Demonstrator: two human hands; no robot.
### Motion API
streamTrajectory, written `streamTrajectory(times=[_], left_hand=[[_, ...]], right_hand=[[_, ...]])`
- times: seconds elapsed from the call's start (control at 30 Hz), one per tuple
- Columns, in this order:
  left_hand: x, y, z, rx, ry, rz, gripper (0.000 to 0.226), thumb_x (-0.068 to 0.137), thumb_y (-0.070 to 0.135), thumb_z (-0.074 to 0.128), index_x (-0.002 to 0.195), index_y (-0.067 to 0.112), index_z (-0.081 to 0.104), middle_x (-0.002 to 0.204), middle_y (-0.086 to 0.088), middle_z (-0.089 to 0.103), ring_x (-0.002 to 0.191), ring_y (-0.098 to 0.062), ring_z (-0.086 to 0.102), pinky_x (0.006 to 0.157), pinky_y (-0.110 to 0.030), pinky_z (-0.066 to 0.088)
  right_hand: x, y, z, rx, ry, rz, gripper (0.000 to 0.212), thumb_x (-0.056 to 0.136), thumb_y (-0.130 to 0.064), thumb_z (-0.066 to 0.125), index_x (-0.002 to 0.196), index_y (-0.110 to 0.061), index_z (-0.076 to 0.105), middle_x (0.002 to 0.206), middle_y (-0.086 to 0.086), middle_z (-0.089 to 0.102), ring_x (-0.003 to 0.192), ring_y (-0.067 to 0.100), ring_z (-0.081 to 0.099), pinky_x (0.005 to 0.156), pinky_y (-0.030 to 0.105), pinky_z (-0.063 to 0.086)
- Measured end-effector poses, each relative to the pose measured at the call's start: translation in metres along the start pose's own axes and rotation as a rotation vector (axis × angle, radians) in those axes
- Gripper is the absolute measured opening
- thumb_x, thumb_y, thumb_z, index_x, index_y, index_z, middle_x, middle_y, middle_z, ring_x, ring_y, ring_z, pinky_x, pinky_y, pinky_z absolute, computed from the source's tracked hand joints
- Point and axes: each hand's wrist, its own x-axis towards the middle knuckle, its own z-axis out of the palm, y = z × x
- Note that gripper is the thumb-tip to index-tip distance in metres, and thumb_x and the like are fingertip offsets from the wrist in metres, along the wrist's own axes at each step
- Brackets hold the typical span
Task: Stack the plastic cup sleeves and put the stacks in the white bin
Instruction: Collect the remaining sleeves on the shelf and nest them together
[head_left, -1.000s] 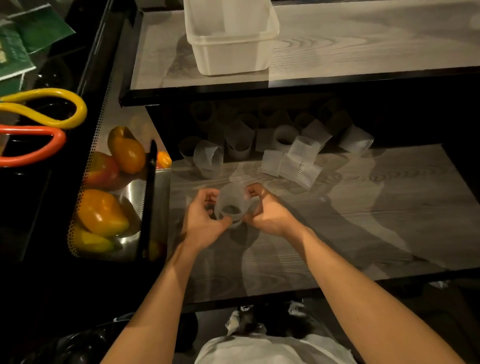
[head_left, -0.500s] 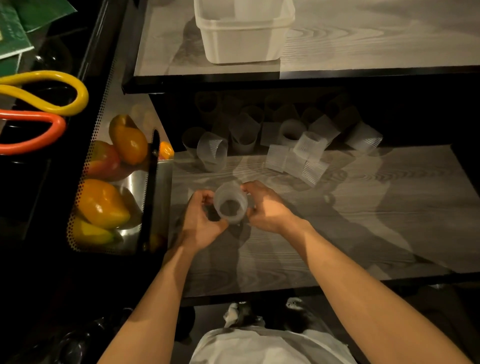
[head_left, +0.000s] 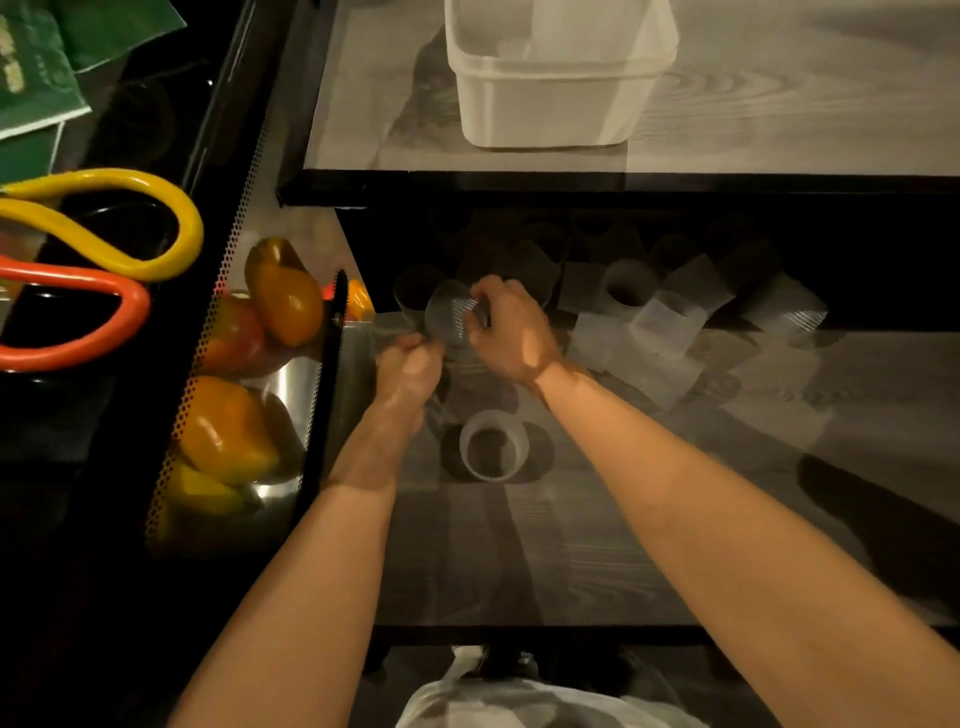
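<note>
A stack of translucent cup sleeves (head_left: 492, 445) stands upright on the lower wooden shelf, between my forearms, touched by neither hand. Further back, my right hand (head_left: 511, 332) pinches a ribbed translucent sleeve (head_left: 451, 316) from the loose pile. My left hand (head_left: 409, 370) sits just below that sleeve with curled fingers; whether it grips the sleeve's lower edge is unclear. Several more loose sleeves (head_left: 670, 317) lie along the shelf's shadowed back. The white bin (head_left: 550, 104) stands on the upper shelf, with something pale inside it.
A perforated black metal basket (head_left: 317, 415) with orange and yellow bell peppers (head_left: 223, 431) borders the shelf on the left. Yellow and orange looped handles (head_left: 119, 270) lie further left. The upper shelf's black front edge (head_left: 623, 187) overhangs the sleeve pile.
Both hands let go of the stack, which now stands on the shelf. They moved back to the loose pile, where the right hand has taken hold of another sleeve.
</note>
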Motion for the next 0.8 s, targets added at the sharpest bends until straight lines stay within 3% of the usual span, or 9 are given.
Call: streamTrajectory(times=[0.1, 0.2, 0.27, 0.4, 0.5, 0.67, 0.8], left_hand=[[0.011, 0.012, 0.006, -0.004, 0.067, -0.009, 0.027, 0.091, 0.016, 0.061, 0.112, -0.001, 0.065, 0.102, -0.014, 0.066, 0.091, -0.024, 0.062, 0.082, -0.039, 0.053], [0.013, 0.025, 0.005, -0.025, 0.063, -0.018, 0.050, 0.072, 0.026, 0.069, 0.115, 0.000, 0.063, 0.118, -0.021, 0.068, 0.104, -0.032, 0.067, 0.088, -0.039, 0.055], [0.018, 0.029, 0.004, -0.104, 0.157, 0.030, 0.063, 0.066, 0.021, 0.076, 0.122, -0.003, 0.060, 0.115, -0.024, 0.068, 0.107, -0.038, 0.067, 0.086, -0.042, 0.057], [0.023, 0.036, 0.006, -0.033, 0.124, 0.138, 0.054, 0.077, 0.005, 0.079, 0.124, -0.002, 0.054, 0.117, -0.016, 0.065, 0.106, -0.027, 0.065, 0.067, -0.011, 0.049], [0.020, 0.031, 0.009, 0.069, 0.078, 0.180, 0.048, 0.082, -0.002, 0.073, 0.126, 0.006, 0.053, 0.113, -0.006, 0.059, 0.101, -0.015, 0.058, 0.075, -0.016, 0.048], [0.026, 0.004, 0.009, 0.259, -0.008, 0.184, 0.051, 0.080, -0.004, 0.073, 0.126, 0.007, 0.055, 0.109, 0.004, 0.058, 0.113, -0.019, 0.059, 0.086, -0.021, 0.053], [0.028, -0.012, 0.006, 0.475, -0.066, 0.193, 0.061, 0.071, 0.016, 0.083, 0.125, 0.019, 0.054, 0.118, 0.001, 0.063, 0.113, -0.021, 0.062, 0.100, -0.041, 0.053]], right_hand=[[0.021, -0.005, 0.004, 0.087, -0.060, 0.136, 0.034, 0.095, -0.038, 0.062, 0.115, -0.011, 0.056, 0.105, 0.008, 0.064, 0.094, 0.027, 0.065, 0.079, 0.041, 0.055], [0.033, -0.004, -0.003, 0.164, -0.077, 0.228, 0.037, 0.091, -0.036, 0.068, 0.113, -0.007, 0.064, 0.103, 0.008, 0.068, 0.096, 0.025, 0.066, 0.083, 0.038, 0.057], [0.039, -0.003, -0.010, 0.201, -0.090, 0.225, 0.037, 0.086, -0.034, 0.073, 0.112, -0.006, 0.069, 0.104, 0.010, 0.070, 0.097, 0.026, 0.067, 0.085, 0.039, 0.058], [0.047, -0.004, -0.014, 0.147, -0.153, 0.224, 0.024, 0.086, -0.027, 0.071, 0.102, -0.010, 0.070, 0.097, 0.008, 0.068, 0.094, 0.026, 0.065, 0.081, 0.038, 0.058], [0.042, 0.002, -0.009, 0.079, -0.181, 0.201, 0.009, 0.084, -0.015, 0.070, 0.090, -0.015, 0.063, 0.088, 0.002, 0.063, 0.084, 0.021, 0.062, 0.064, 0.028, 0.051], [0.026, 0.025, 0.014, -0.021, -0.214, 0.096, 0.050, 0.080, -0.012, 0.071, 0.127, -0.014, 0.055, 0.119, 0.006, 0.055, 0.104, 0.022, 0.058, 0.085, 0.037, 0.054], [0.018, 0.035, 0.021, -0.015, -0.362, 0.117, 0.063, 0.083, -0.009, 0.068, 0.140, -0.020, 0.043, 0.130, 0.007, 0.046, 0.116, 0.026, 0.051, 0.088, 0.034, 0.045]])
